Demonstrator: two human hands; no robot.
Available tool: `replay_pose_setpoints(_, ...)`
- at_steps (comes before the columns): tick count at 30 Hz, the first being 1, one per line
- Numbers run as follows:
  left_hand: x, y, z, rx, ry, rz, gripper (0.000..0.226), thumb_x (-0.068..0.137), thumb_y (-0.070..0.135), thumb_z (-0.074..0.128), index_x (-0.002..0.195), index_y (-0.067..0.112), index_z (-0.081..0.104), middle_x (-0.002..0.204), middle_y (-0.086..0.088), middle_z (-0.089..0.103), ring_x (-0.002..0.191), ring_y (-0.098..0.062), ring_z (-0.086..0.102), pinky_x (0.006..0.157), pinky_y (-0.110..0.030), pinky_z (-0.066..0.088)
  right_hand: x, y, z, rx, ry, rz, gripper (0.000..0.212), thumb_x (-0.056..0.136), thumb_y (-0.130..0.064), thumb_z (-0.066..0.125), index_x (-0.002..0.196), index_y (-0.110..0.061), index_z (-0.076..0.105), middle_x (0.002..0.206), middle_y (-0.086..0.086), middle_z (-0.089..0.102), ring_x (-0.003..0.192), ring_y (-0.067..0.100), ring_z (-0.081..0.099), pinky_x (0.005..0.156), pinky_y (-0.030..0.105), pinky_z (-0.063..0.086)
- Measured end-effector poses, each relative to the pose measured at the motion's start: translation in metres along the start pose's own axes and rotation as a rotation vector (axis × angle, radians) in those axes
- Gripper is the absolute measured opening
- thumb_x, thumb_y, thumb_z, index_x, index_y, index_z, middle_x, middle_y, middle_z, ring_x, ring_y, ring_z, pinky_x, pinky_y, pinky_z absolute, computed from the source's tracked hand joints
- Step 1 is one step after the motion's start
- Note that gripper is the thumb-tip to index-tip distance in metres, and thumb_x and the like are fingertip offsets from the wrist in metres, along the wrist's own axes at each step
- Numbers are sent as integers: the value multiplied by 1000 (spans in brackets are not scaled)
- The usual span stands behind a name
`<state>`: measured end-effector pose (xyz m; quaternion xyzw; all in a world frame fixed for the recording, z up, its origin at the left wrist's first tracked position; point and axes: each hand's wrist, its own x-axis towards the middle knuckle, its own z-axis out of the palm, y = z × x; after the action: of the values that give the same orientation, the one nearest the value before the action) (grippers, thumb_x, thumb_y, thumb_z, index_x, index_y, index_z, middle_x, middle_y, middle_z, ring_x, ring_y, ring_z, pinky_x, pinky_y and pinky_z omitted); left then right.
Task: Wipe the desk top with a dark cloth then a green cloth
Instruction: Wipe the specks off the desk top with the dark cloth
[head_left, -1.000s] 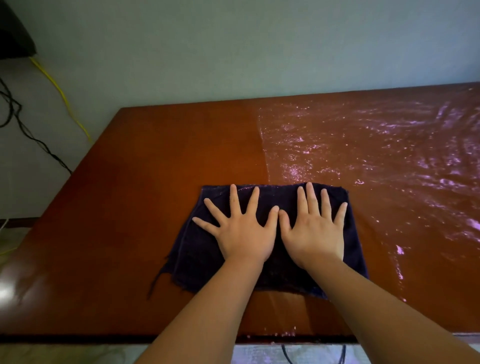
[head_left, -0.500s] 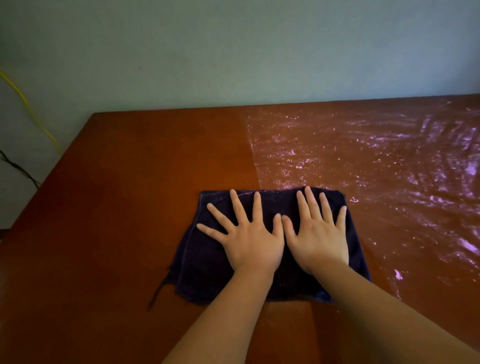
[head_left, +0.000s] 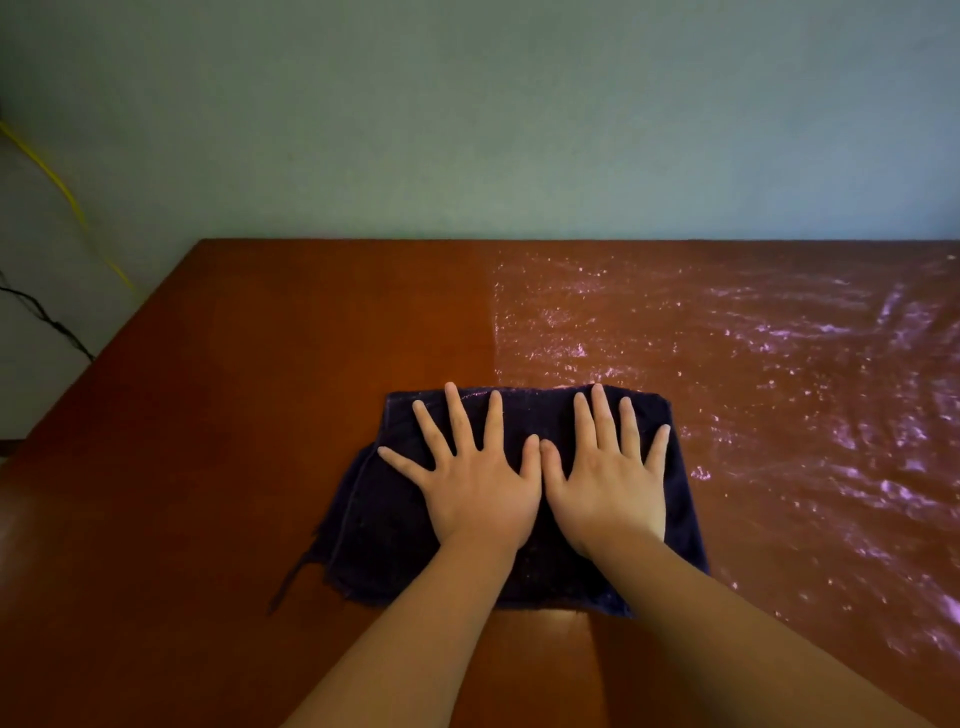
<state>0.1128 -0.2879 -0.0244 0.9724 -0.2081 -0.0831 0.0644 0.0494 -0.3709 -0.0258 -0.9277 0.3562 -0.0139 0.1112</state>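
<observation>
While both palms lie flat on the dark cloth (head_left: 379, 519), neither hand grasps anything. The left hand (head_left: 478, 493) is released, its fingers (head_left: 457, 415) straight and spread wide, pressing down on the left and centre of the cloth. The right hand (head_left: 608, 488) is likewise released, fingers straight and closer together, pressing on the right part of the cloth. The two thumbs (head_left: 530, 457) lie side by side at the cloth's centre line, touching or very nearly so. Both sets of fingertips reach almost to the far edge of the cloth. Both forearms (head_left: 415, 649) are bare and enter from the bottom of the view.

The dark cloth is a navy, roughly rectangular piece spread flat on the desk top (head_left: 260, 364), near the middle of the visible surface. A loose thread (head_left: 291, 582) trails from its near left corner.

The desk top is reddish-brown wood. Left of the cloth the surface looks matte and even. Right of a straight line running from the far edge down to the cloth, it carries a glistening film (head_left: 779, 389) with rippled highlights, which extends to the right border of the view and along the cloth's right side.

Behind the desk stands a plain pale wall (head_left: 467, 130). At the far left, a yellow cable (head_left: 67, 202) and a black cable (head_left: 47, 317) run down beside the desk's left edge.
</observation>
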Motion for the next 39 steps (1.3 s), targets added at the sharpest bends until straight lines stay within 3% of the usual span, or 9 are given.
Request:
replay_pose_setpoints(19, 245, 76, -27, -7, 30, -9, 65, 94, 61, 10, 151, 35, -5, 160, -6, -17, 144, -38, -21, 104, -73, -12, 267, -3, -12, -37, 38, -70, 66, 97, -54, 16, 154, -24, 3, 162, -5, -3, 149, 19, -8, 120, 49, -7)
replay_pose_setpoints(21, 272, 81, -29, -13, 35, -4, 64, 94, 60, 11, 152, 33, 1, 161, -6, -10, 145, -38, -18, 105, -73, -11, 294, -7, -14, -51, 32, -67, 64, 97, -54, 18, 154, -23, 11, 162, -2, 8, 150, 20, -1, 120, 48, -6)
replay_pose_setpoints(23, 294, 87, -30, -22, 59, 7, 63, 95, 58, 14, 150, 29, 20, 160, -8, 11, 146, -37, -6, 106, -72, -10, 316, -9, -16, -89, 47, -54, 60, 97, -53, 19, 146, -21, 31, 153, 4, 31, 145, 24, 20, 120, 48, 4)
replay_pose_setpoints(26, 316, 93, -34, -4, 103, 10, 62, 95, 56, 17, 136, 20, 47, 143, -10, 42, 138, -35, 25, 111, -66, -2, 339, -13, -21, -140, 69, -53, 54, 97, -53, 21, 120, -20, 58, 125, 8, 59, 119, 29, 49, 102, 43, 30)
replay_pose_setpoints(29, 331, 97, -37, -25, 110, -12, 59, 96, 52, 22, 129, 16, 55, 135, -10, 51, 129, -32, 38, 113, -57, 13, 354, -15, -22, -129, 79, -70, 52, 98, -48, 24, 105, -20, 67, 104, 9, 69, 99, 29, 61, 81, 38, 35)
replay_pose_setpoints(33, 333, 95, -39, -95, 167, -85, 53, 96, 45, 28, 130, 12, 52, 135, -12, 49, 128, -34, 38, 113, -55, 15, 361, -16, -26, -18, 154, -100, 40, 97, -45, 37, 104, -15, 63, 98, 11, 69, 91, 31, 63, 76, 37, 41)
replay_pose_setpoints(37, 317, 88, -40, -118, 235, -74, 47, 96, 42, 32, 129, 13, 49, 136, -13, 42, 129, -34, 32, 112, -55, 14, 353, -17, -24, 65, 384, -340, 31, 91, -35, 54, 80, -8, 64, 81, 11, 65, 75, 35, 63, 61, 32, 39)
replay_pose_setpoints(39, 312, 77, -38, -118, 249, -81, 47, 95, 43, 34, 126, 12, 52, 135, -15, 44, 129, -34, 32, 113, -52, 14, 341, -24, -23, 105, 332, -433, 35, 88, -41, 48, 85, -10, 66, 85, 9, 66, 80, 34, 64, 66, 37, 46)
